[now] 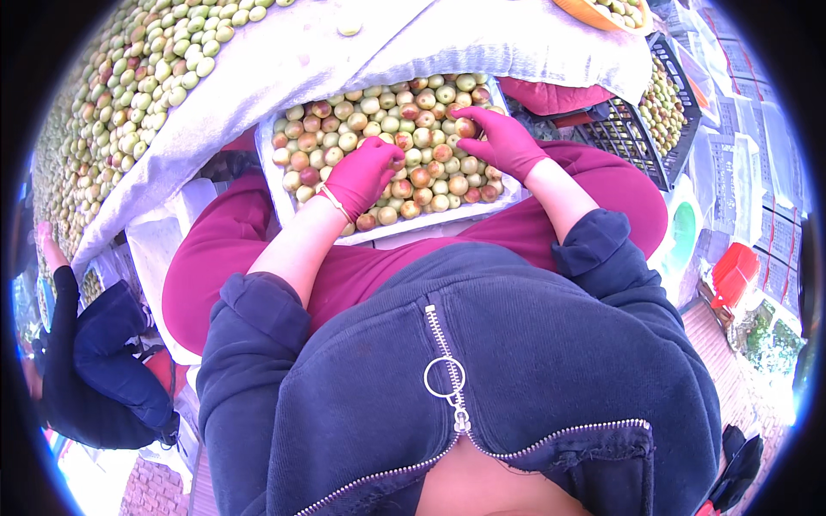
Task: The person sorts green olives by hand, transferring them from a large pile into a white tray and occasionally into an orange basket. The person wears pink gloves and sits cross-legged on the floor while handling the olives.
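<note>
Currently the left hand (366, 176), pink-gloved, curls its fingers in over the left half of the round green-and-red fruits (422, 138), though whether it encloses one I cannot tell. Parted partway, the thumb and forefinger of the right hand (509, 146) flank a reddish fruit (465, 128) near the far right corner, its hold unclear; the fruits fill a white tray (268, 163) between the person's maroon-clad legs (219, 249).

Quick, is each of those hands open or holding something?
Left hand: fingers curled closed; any contents hidden.
Right hand: spread around a reddish fruit; can't tell whether it's gripped.
</note>
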